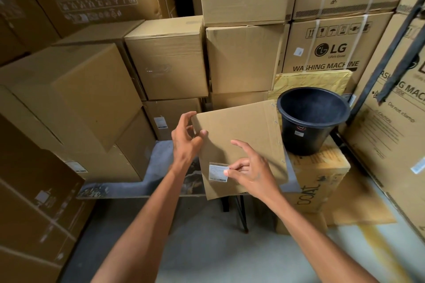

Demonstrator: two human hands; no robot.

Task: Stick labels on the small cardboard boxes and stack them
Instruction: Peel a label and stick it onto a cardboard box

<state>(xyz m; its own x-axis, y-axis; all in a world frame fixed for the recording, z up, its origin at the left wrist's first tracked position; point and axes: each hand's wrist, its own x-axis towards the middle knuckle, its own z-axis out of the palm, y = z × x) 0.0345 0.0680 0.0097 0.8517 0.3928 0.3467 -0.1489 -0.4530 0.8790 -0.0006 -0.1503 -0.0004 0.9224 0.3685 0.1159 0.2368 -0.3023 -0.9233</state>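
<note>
A small brown cardboard box (239,135) stands on the grey table (161,156) with one face tilted toward me. My left hand (186,138) grips its upper left corner, thumb on the front face. A white printed label (217,172) lies on the lower left of that face. My right hand (248,172) pinches the label's right edge against the cardboard, its index finger lifted free.
A black plastic bucket (310,119) stands on a printed carton (322,177) right of the box. Stacked cardboard boxes (167,60) fill the back and left, with LG washing machine cartons (333,48) at the right. Bare concrete floor (207,248) lies below the table.
</note>
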